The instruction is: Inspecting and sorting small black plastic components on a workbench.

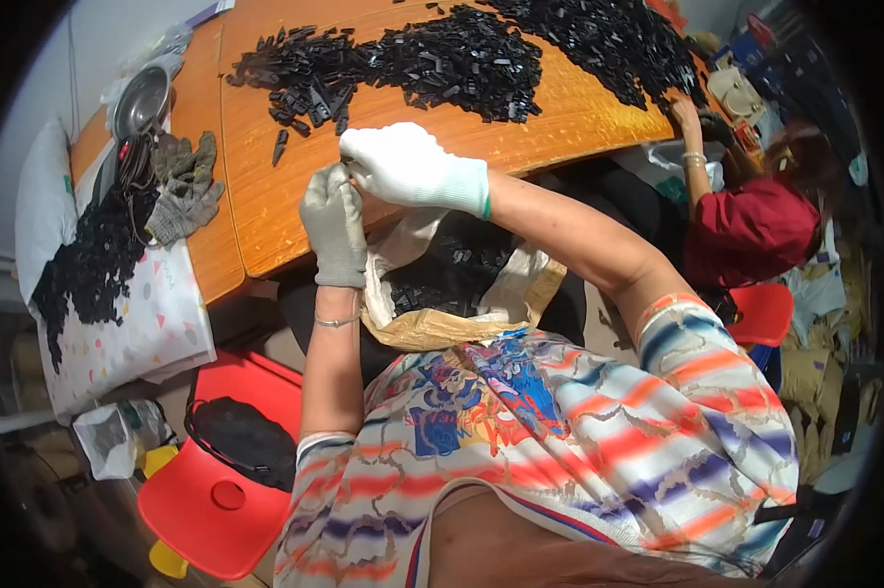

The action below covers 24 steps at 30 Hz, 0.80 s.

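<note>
My left hand (332,223), in a grey glove, is closed, with its fingertips pressed together near the table's front edge. Right against it, my right hand (403,165) in a white glove with a green cuff is also closed. Whatever they pinch between them is hidden or too small to name. Below the hands, an open paper-and-cloth sack (432,328) rests at my lap with small black plastic pieces (452,265) inside. Beyond the hands, a heap of similar black pieces (452,64) lies on the wooden table (560,118). One loose piece (280,147) sits apart.
Left of the table, a white patterned cover (158,304) bears dark scraps (89,265), grey work gloves (185,191) and a metal bowl (142,103). A red chair (212,510) with a black bag stands lower left. A co-worker in a red sleeve (751,235) reaches another black heap (609,49).
</note>
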### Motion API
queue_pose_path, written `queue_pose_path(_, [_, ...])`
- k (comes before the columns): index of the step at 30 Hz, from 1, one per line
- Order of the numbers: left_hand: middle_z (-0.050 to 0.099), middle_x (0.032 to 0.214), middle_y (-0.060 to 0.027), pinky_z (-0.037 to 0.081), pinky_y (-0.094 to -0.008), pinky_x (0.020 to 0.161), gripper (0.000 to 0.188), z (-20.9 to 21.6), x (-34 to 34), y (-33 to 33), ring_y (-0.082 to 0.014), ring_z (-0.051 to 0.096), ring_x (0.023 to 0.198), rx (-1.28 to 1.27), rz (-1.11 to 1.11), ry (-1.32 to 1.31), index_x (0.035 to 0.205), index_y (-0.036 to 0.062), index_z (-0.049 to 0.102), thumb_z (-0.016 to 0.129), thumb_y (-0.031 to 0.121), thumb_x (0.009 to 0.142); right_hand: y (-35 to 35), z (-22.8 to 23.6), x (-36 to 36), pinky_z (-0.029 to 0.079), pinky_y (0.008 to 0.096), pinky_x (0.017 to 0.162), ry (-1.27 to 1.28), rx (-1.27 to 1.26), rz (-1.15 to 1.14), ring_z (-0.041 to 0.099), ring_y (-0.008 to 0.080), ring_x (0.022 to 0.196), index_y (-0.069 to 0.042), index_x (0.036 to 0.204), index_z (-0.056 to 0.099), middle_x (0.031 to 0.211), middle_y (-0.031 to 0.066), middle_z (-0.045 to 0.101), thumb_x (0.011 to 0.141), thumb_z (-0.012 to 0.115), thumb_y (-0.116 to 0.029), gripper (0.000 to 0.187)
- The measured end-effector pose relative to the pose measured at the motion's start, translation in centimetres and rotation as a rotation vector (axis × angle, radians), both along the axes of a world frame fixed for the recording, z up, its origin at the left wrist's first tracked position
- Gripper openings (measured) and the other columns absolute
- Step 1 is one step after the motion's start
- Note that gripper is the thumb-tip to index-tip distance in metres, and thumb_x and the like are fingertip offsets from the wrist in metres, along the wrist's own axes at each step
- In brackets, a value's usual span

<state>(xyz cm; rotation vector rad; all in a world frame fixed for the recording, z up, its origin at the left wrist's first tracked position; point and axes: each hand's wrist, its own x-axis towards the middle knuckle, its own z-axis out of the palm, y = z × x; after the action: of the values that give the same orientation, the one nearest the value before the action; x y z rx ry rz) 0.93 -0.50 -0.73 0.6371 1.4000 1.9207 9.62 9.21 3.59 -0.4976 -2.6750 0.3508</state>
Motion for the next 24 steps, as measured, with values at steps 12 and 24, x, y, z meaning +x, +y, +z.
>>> queue_pose_path(12, [0.043,0.063,0.0047,0.029,-0.0191,0.045,0.024,0.7,0.0,1.9,-0.0026,0.036,0.052,-0.026,-0.198,0.016,0.084,0.0047,0.054,0.049,0.024,0.097,0.5,-0.9,1.4,0.05,0.0438,0.072,0.095,-0.197,-0.248,0.063,0.0346,0.083,-0.011,0.099,0.06,0.087,0.0145,0.066,0.087,0.053,-0.03,0.024])
queue_pose_path(24, [0.054,0.075,-0.0021,0.037,-0.0143,0.049,0.015,-0.9,1.7,-1.5,-0.004,0.045,0.055,-0.018,-0.316,-0.36,0.097,0.0052,0.053,0.053,0.021,0.096,1.1,-1.9,5.6,0.046,0.021,0.064,0.258,-1.217,0.067,0.054,0.0065,0.067,-0.001,0.093,0.066,0.079,0.0018,0.066,0.088,0.066,-0.028,0.027])
